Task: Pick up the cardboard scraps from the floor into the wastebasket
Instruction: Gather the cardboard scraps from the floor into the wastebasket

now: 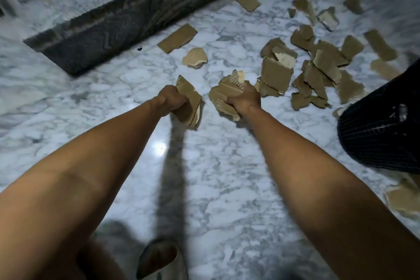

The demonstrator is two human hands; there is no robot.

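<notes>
My left hand (171, 101) grips a stack of brown cardboard scraps (191, 98) just above the marble floor. My right hand (244, 100) grips another bunch of torn cardboard scraps (225, 95). A heap of loose scraps (318, 75) lies on the floor to the right of my right hand. More single pieces (177, 38) lie farther out. The black mesh wastebasket (381, 127) stands at the right edge, partly cut off by the frame.
A dark stone threshold strip (136, 20) runs diagonally across the white marble floor (204, 177). One more cardboard scrap (402, 198) lies at the lower right beside the basket. My foot (159, 257) shows at the bottom.
</notes>
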